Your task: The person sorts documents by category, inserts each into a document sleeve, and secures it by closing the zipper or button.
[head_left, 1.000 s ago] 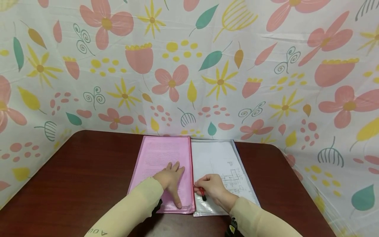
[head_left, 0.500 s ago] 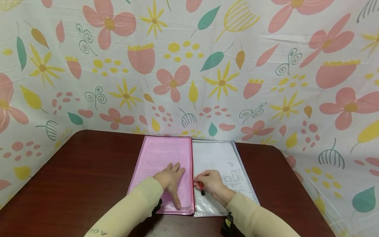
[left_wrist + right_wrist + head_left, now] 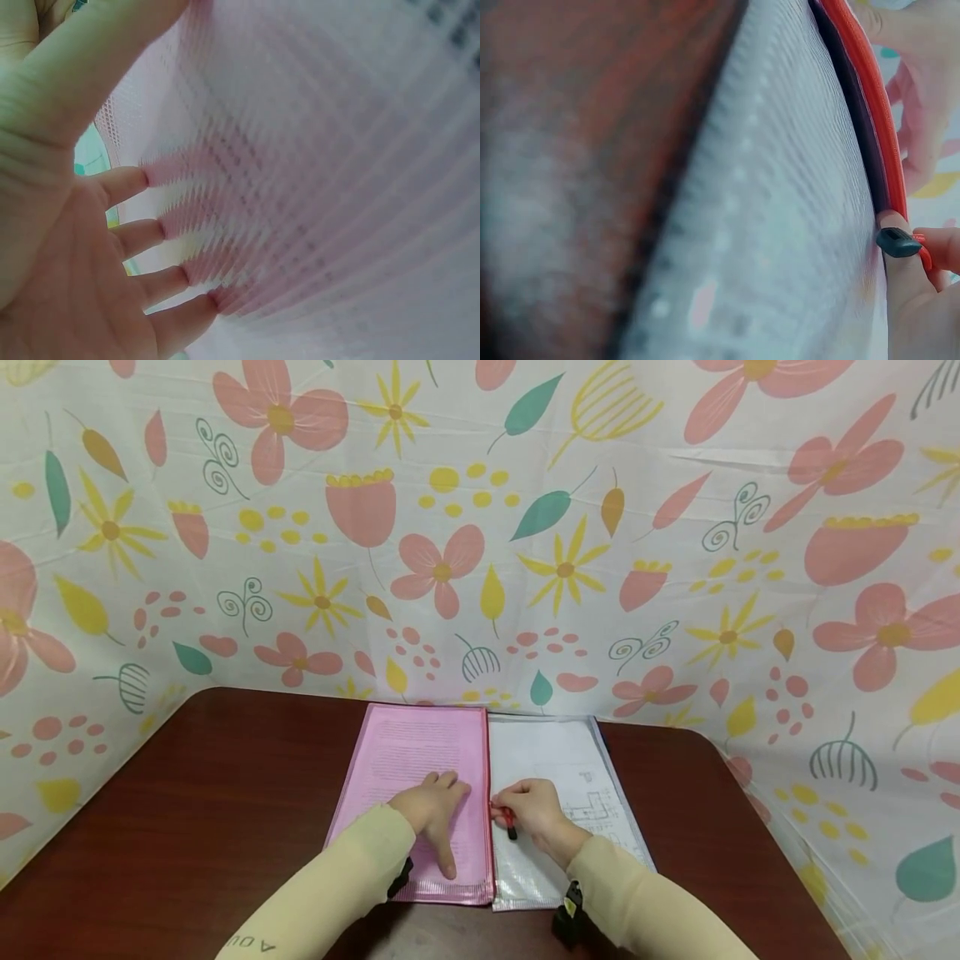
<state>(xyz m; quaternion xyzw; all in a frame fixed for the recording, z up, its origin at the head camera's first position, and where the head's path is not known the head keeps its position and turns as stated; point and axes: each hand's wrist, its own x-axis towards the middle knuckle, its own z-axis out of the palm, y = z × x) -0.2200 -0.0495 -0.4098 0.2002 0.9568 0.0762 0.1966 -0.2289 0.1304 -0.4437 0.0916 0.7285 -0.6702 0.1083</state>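
Note:
A pink zip document pouch [image 3: 408,743] with a printed page inside lies on the table. My left hand [image 3: 431,817] rests on it with fingers spread; in the left wrist view the fingertips [image 3: 202,301] press its mesh surface. Along the pouch's right edge runs a red zipper [image 3: 881,127]. My right hand [image 3: 538,814] pinches the zipper's red pull, whose black tip [image 3: 898,242] hangs over a finger in the right wrist view. Beneath the right hand lies a clear pouch [image 3: 534,743] holding a white sheet with line drawings, side by side with the pink one.
The dark reddish-brown table [image 3: 247,777] extends to both sides of the pouches. Behind it hangs a white curtain [image 3: 450,635] printed with flowers and leaves. Both pouches reach close to the curtain at the table's back edge.
My right hand has slid a little away from me along the red zipper, carrying the pull with it. The left hand stays on the pink pouch, nearly unmoved.

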